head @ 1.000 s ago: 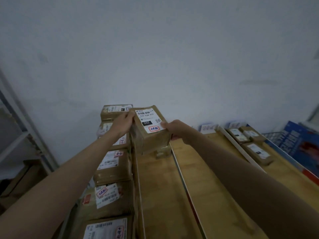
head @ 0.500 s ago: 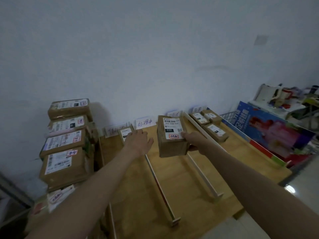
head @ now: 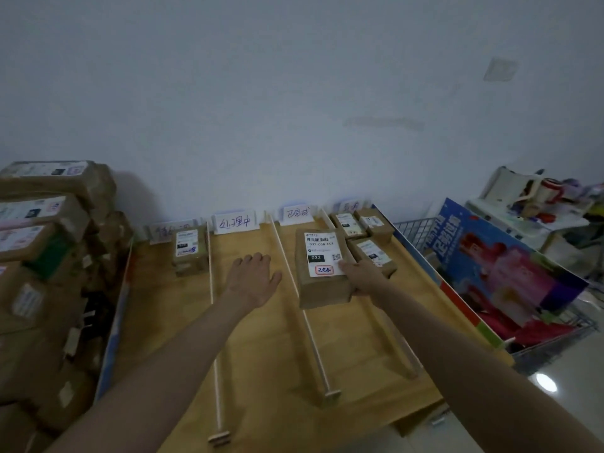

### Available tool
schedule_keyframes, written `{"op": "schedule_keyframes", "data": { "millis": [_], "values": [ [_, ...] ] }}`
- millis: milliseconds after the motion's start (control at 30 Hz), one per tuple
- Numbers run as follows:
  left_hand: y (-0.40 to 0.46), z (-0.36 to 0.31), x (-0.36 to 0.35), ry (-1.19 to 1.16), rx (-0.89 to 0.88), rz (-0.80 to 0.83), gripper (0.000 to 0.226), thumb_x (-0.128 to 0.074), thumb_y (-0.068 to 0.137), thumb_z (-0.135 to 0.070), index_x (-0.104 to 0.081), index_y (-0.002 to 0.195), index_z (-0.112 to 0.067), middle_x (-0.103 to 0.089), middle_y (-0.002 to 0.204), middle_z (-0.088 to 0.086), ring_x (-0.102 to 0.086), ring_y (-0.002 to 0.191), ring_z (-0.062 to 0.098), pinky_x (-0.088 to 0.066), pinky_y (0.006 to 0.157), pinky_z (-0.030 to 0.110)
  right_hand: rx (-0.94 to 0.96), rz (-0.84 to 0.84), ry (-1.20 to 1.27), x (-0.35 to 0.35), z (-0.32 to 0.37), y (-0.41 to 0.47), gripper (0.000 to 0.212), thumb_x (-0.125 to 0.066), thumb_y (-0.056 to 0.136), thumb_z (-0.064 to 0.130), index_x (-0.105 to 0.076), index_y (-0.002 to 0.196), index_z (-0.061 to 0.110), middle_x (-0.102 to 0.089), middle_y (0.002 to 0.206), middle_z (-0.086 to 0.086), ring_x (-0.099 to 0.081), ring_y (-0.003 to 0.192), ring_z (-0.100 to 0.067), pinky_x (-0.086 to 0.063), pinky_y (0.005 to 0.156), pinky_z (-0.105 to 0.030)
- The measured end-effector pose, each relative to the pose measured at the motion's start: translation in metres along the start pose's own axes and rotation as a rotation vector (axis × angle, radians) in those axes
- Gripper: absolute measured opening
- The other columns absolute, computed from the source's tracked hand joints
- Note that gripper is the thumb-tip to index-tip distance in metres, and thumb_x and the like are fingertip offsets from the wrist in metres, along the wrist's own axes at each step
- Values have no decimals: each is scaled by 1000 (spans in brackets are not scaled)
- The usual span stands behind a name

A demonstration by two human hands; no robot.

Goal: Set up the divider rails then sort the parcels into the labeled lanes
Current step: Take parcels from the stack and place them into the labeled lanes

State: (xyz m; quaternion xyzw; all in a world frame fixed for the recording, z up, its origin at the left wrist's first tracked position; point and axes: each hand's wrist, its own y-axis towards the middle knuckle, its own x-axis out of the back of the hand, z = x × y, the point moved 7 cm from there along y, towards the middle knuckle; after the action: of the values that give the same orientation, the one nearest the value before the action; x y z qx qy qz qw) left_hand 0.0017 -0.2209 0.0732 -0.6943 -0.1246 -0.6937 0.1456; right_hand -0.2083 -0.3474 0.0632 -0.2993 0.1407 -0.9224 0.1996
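Note:
My right hand [head: 361, 276] grips a brown parcel [head: 322, 269] marked 032 by its right side, holding it over the third lane of the wooden table [head: 353, 348]. My left hand [head: 253, 281] hovers open, holding nothing, above the second lane. Three thin divider rails [head: 307, 325] run from the wall toward the front edge. White lane labels [head: 236, 221] stand along the back. One parcel [head: 190, 248] lies in the first lane, and three small parcels [head: 371, 238] lie in the far right lane.
A tall stack of brown parcels [head: 42, 273] fills the left side. A wire cart holding a blue printed board [head: 500, 266] stands at the right. Behind it is a cluttered white shelf [head: 536, 204]. The wall [head: 294, 93] backs the table.
The parcel came off the left stack and travelled right to the third lane. My left hand let go of it and now hangs free over the second lane. The view swung right.

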Motion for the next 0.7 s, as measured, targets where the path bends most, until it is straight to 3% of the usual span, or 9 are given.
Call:
{"op": "schedule_keyframes", "data": {
  "millis": [300, 500, 700],
  "values": [
    [26, -47, -19, 9, 139, 9, 58, -25, 103, -51, -44, 141, -12, -49, 140, 8, -46, 127, 28, -35, 106, 40, -2, 116, -50, 41, -50, 73, 57, -59, 94, 44, -60, 126, -3, -64, 122, -17, -65, 107, -32, -57, 90, -49],
    [49, -44, -31, 7, 197, 20, 57, -27, 102, -50, -45, 140, -11, -50, 140, 9, -47, 127, 28, -35, 107, 41, 35, 140, -73, 35, -56, 114, 56, -56, 95, 46, -56, 127, -1, -61, 127, -16, -59, 116, -34, -51, 99, -50],
    [94, -37, -62, -21, 231, 75, 57, -27, 103, -50, -45, 141, -12, -49, 141, 8, -47, 127, 27, -34, 105, 41, 8, 176, -98, 16, -60, 172, 58, -54, 96, 49, -62, 123, -2, -62, 124, -16, -60, 113, -32, -51, 98, -49]
  ]
}}
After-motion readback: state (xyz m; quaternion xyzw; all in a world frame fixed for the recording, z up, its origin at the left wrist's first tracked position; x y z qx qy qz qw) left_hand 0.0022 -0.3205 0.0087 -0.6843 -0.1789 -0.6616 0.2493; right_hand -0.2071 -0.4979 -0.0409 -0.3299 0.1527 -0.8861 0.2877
